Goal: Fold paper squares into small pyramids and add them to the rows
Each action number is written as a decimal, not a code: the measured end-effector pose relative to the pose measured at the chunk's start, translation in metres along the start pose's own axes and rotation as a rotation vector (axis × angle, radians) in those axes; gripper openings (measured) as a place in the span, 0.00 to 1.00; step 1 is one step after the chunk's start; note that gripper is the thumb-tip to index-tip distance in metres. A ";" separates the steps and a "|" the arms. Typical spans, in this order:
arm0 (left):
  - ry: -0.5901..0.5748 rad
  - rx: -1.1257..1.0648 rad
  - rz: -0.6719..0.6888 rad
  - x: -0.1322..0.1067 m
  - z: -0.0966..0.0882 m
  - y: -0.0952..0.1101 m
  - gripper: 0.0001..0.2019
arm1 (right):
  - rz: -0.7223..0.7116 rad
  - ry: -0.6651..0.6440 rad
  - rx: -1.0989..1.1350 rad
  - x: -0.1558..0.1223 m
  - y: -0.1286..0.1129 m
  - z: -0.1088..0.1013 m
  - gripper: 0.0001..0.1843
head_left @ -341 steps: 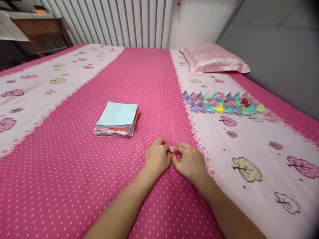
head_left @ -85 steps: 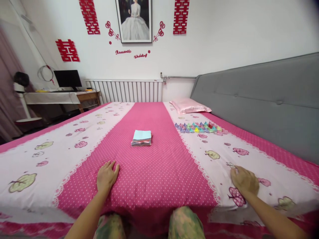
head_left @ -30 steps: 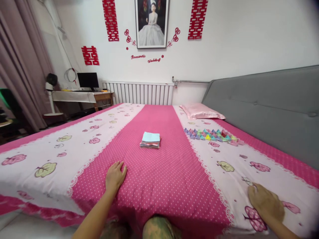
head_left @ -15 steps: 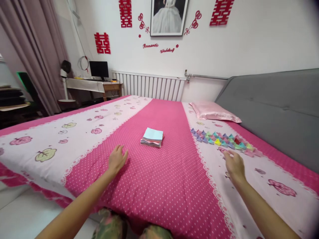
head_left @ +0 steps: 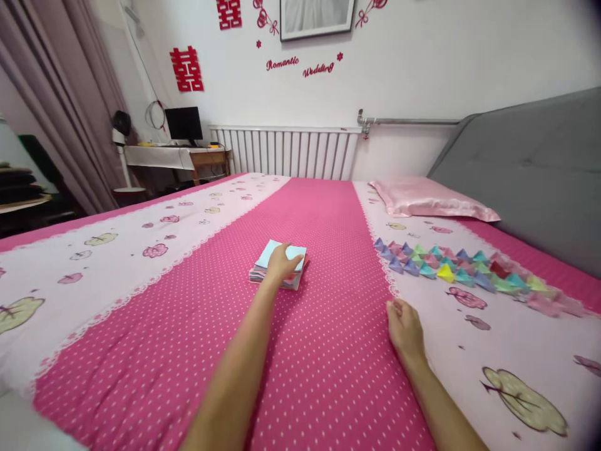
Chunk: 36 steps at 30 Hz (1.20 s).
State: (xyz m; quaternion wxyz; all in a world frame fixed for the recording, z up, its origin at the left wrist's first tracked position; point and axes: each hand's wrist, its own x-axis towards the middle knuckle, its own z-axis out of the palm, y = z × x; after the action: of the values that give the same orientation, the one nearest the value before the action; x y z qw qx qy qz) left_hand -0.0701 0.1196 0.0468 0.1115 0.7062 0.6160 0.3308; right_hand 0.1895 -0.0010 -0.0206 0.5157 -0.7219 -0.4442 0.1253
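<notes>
A stack of square coloured papers [head_left: 265, 254], light blue on top, lies on the pink dotted strip of the bed. My left hand [head_left: 282, 263] reaches over it, thumb apart and fingers over the top sheet; whether it presses on the paper I cannot tell. My right hand [head_left: 404, 326] is beside the lace edge of the strip, its fingers curled in, with nothing visible in them. Beyond it, several small folded paper pieces [head_left: 446, 272], pointed and in many colours, lie in rows on the white part of the bedspread.
A pink pillow [head_left: 427, 199] lies by the grey headboard [head_left: 530, 156]. Behind the bed are a white radiator [head_left: 286, 151] and a desk [head_left: 209, 160] with a monitor [head_left: 184, 124]. A fan [head_left: 122, 125] stands near the curtain [head_left: 70, 94].
My left hand has moved forward and right onto the paper stack. My right hand has drawn in leftward, away from the folded pieces, its fingers more curled. The view has shifted closer to the bed.
</notes>
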 end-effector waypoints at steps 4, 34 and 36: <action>0.017 0.119 0.093 -0.014 0.016 -0.004 0.32 | -0.020 -0.010 0.004 0.007 0.017 0.006 0.29; -0.116 0.266 -0.014 -0.021 0.014 0.007 0.20 | 0.047 -0.089 -0.058 0.015 0.013 0.005 0.27; -0.118 0.266 -0.009 -0.021 0.014 0.006 0.21 | 0.057 -0.090 -0.065 0.014 0.011 0.004 0.27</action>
State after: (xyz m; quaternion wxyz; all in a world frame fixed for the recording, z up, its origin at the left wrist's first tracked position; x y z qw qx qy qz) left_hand -0.0572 0.1017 0.0331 0.0544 0.7302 0.6500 0.2035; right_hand 0.2006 0.0116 -0.0285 0.4675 -0.7443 -0.4502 0.1577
